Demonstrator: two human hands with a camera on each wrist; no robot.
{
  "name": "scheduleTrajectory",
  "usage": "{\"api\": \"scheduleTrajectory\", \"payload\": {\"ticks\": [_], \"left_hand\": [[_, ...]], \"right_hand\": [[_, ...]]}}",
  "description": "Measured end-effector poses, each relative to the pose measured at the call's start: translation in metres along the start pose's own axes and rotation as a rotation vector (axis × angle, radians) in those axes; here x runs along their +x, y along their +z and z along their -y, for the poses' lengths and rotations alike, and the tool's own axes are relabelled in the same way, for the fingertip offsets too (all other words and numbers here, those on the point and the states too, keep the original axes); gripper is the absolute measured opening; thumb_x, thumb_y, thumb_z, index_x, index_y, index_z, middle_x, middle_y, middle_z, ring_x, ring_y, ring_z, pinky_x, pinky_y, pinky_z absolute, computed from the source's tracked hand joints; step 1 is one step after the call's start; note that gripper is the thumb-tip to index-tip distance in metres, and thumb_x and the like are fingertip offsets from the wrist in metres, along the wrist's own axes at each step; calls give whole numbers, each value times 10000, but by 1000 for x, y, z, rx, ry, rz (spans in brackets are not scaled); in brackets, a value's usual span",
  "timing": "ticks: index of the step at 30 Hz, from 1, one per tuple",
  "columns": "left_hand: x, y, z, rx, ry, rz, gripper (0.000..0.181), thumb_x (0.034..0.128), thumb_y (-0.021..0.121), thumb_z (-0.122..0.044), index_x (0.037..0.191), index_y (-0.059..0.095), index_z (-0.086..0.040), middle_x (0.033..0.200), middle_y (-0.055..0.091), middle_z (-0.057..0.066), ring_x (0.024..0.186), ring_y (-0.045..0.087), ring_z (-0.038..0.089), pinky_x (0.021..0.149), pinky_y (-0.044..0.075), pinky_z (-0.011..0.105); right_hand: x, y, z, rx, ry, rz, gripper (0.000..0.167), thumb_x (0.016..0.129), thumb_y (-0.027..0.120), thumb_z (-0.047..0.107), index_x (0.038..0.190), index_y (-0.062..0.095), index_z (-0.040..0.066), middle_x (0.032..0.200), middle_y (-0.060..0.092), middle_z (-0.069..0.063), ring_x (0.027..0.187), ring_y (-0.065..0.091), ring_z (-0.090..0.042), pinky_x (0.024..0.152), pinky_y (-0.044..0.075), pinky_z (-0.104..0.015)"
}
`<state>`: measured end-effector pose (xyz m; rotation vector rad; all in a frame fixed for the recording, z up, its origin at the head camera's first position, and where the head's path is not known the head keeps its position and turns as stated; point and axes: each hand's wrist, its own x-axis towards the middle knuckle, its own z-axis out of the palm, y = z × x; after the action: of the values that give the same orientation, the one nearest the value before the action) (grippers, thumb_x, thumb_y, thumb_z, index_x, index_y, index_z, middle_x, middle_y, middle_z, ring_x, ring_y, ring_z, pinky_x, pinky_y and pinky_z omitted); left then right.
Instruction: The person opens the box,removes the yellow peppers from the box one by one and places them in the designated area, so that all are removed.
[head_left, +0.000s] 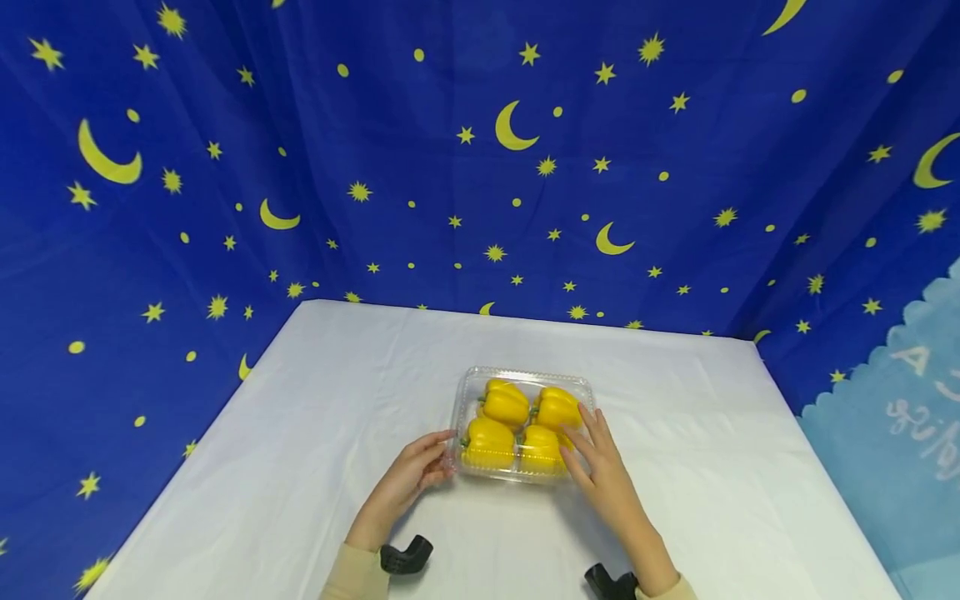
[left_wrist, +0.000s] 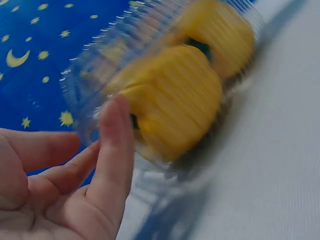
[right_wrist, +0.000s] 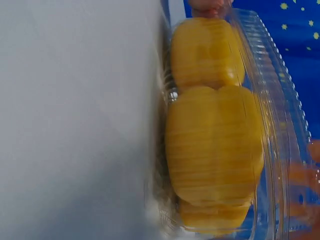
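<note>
A clear plastic container (head_left: 468,385) with ridged edges holds several yellow bell peppers (head_left: 505,403) with green stems. At its left side is my left hand (head_left: 408,475), fingers fairly straight; in the left wrist view the left hand (left_wrist: 95,185) has its thumb against a corner of the container (left_wrist: 82,85), beside a pepper (left_wrist: 175,100). My right hand (head_left: 609,479) lies over the right side with spread fingers. Through the plastic in the right wrist view, blurred fingers of the right hand (right_wrist: 302,185) show beside the peppers (right_wrist: 212,145); exact contact cannot be told.
A white cloth covers the table (head_left: 337,367). Behind and at the left hangs a blue curtain (head_left: 435,167) with yellow moons and stars. A light blue panel with white lettering (head_left: 900,417) is at the right. Black curved pieces (head_left: 407,556) sit at both wrists.
</note>
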<state>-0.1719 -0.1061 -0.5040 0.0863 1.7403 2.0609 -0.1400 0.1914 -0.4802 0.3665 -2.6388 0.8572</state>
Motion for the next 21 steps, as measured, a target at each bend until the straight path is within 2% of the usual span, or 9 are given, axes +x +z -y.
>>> {"api": "scheduleTrajectory", "payload": {"ticks": [4, 8, 13, 21], "left_hand": [[-5, -7, 2, -150, -28, 96, 526, 1011, 420, -112, 1436, 238, 138, 1048, 560, 2, 900, 606, 40, 836, 547, 155], [-7, -9, 2, -209, -38, 130, 545, 1001, 425, -85, 1445, 206, 143, 1081, 571, 15, 949, 622, 53, 881, 541, 168], [-8, -10, 1, -221, -45, 127, 557, 988, 434, -51, 1448, 188, 146, 1066, 585, 14, 934, 640, 44, 892, 535, 160], [-8, -11, 3, -196, -43, 113, 546, 967, 485, -23, 1417, 244, 172, 998, 659, -18, 922, 668, 47, 871, 540, 154]], "right_hand": [[-2, 1, 4, -48, -53, 17, 398, 903, 636, 234, 1270, 607, 83, 1494, 385, -191, 1413, 199, -490, 1055, 272, -707], [-3, 2, 6, -137, -145, 18, 519, 822, 716, 296, 1283, 596, 90, 1466, 435, -163, 1389, 282, -455, 1065, 281, -673], [-4, 4, 5, -258, -276, 23, 693, 712, 784, 371, 1315, 567, 106, 1423, 486, -152, 1328, 379, -438, 1039, 310, -670], [-4, 2, 1, -315, -342, 16, 739, 683, 791, 391, 1323, 559, 103, 1404, 499, -178, 1298, 416, -462, 1016, 335, -686]]}}
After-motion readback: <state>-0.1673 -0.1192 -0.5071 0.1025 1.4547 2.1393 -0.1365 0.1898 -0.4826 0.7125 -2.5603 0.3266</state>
